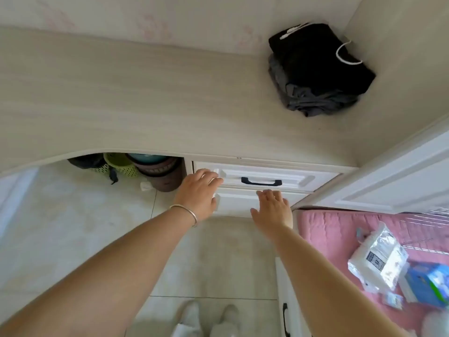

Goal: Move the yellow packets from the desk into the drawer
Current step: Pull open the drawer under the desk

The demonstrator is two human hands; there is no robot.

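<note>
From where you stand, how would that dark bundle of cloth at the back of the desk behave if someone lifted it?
The dark cloth bundle looks soft and creased, so it would probably sag and unfold. Being fabric, it is likely light and unbreakable. Its white cord hangs loose and might snag.

Desk (pixel 145 98): pale beige w/ faint woodgrain streaks. Wall behind: off-white, faint pink floral print. Drawer (pixel 264 176) front white, handle (pixel 261 182) black. Far right corner of desk: clothes pile (pixel 318 71), black on top, dark grey below, white cord. Under desk: lime-green perforated baskets (pixel 121 164), brown pot, teal rim. Floor: light grey-beige tiles. Silver bangle (pixel 187 211) on left wrist. Right edge: pink quilted cover (pixel 335 237) w/ clear-white plastic bag & blue box.
</note>
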